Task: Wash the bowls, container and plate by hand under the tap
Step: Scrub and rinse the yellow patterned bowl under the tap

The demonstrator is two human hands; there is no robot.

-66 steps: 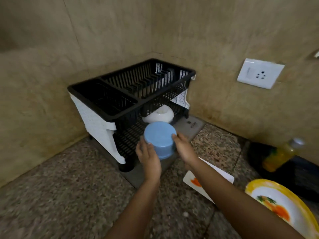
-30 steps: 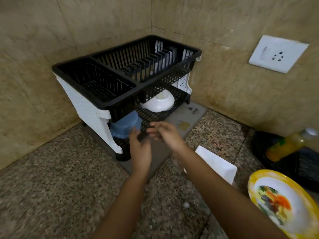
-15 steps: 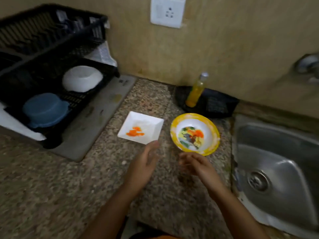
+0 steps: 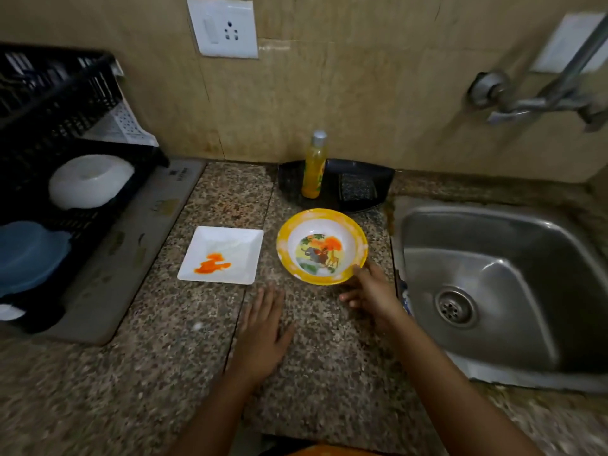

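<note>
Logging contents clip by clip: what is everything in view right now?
yellow bowl: 1, yellow rim with animal print, counter beside sink
square plate: 1, white with orange smear, counter left of it
dish rack: 1, black, far left
white bowl: 1, white, upturned in rack
container: 1, blue, in rack
soap bottle: 1, yellow, on black tray
scrub pad: 1, dark, same tray
sink: 1, steel, right
tap: 1, metal, above sink
socket: 1, white, wall
hands: left hand flat on counter; right hand touching yellow bowl's rim

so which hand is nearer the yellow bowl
Right. The right hand is at the near rim of the yellow bowl; the left hand lies flat on the counter, lower left, apart from it.
</note>
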